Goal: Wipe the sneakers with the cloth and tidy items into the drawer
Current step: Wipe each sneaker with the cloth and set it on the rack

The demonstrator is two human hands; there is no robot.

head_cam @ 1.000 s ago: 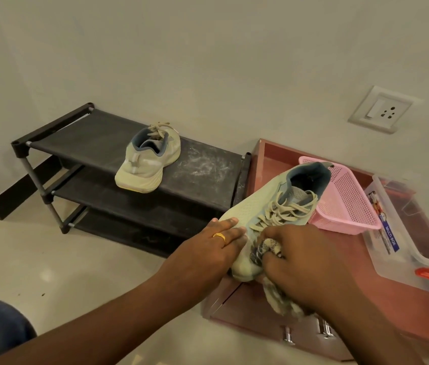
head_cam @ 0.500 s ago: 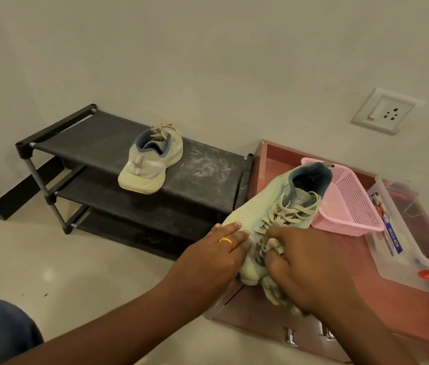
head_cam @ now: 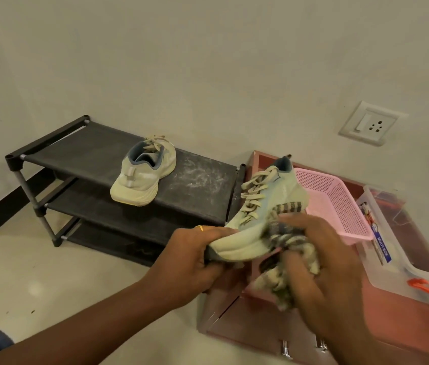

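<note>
**Over the left edge of the reddish-brown drawer cabinet**

Tilted heel-up, the pale green mesh sneaker shows loose cream laces. At its toe the left hand curls tight; the right hand clutches the bunched grey-striped cloth against its side. Its matching sneaker sits on the black fabric shoe rack.

I see sneaker on rack top, left; cabinet right of rack carries basket, box right of basket.
</note>
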